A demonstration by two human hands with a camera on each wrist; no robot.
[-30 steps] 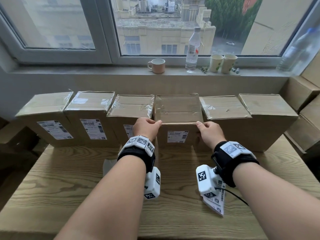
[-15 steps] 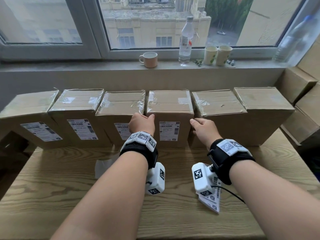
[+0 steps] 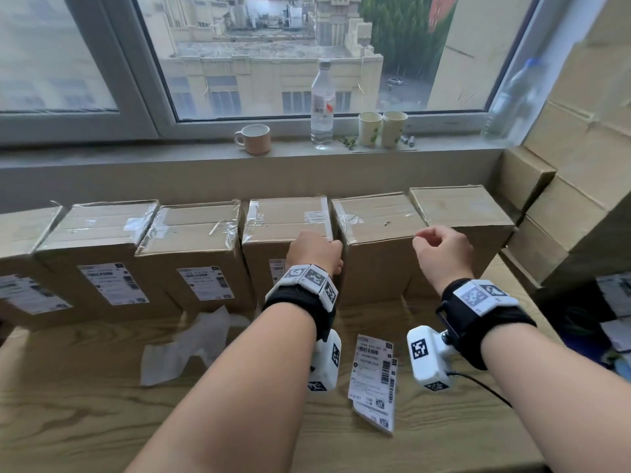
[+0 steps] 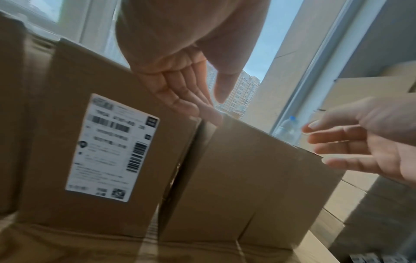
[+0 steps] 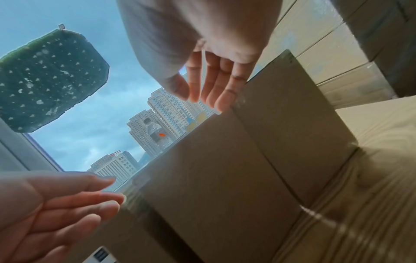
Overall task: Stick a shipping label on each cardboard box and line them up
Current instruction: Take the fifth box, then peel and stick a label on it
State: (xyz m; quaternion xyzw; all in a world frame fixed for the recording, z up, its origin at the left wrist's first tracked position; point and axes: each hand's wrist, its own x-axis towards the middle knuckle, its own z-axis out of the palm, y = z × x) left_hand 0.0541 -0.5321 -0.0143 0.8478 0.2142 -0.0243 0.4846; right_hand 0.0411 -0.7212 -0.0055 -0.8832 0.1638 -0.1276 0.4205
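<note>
Several taped cardboard boxes stand in a row under the window sill. The first three from the left and the fourth box [image 3: 283,227] carry white shipping labels [image 4: 112,147] on their fronts. The fifth box [image 3: 375,240] and sixth box [image 3: 461,209] have plain fronts. My left hand [image 3: 316,250] has straight fingers [image 4: 180,89] touching the top corner at the gap between the fourth and fifth boxes. My right hand [image 3: 440,250] hovers empty at the fifth box's [image 5: 225,169] upper right front edge, fingers relaxed. Loose labels [image 3: 372,377] lie on the wooden table [image 3: 102,421] between my wrists.
Crumpled white backing paper [image 3: 194,339] lies on the table in front of the third box. A mug [image 3: 254,138], a water bottle [image 3: 322,104] and two paper cups [image 3: 382,128] stand on the sill. More cardboard boxes [image 3: 580,186] are stacked at the right.
Both hands let go of the fourth, labelled box after setting it back into the row and moved right to the fifth box. The loose labels now show between my wrists.
</note>
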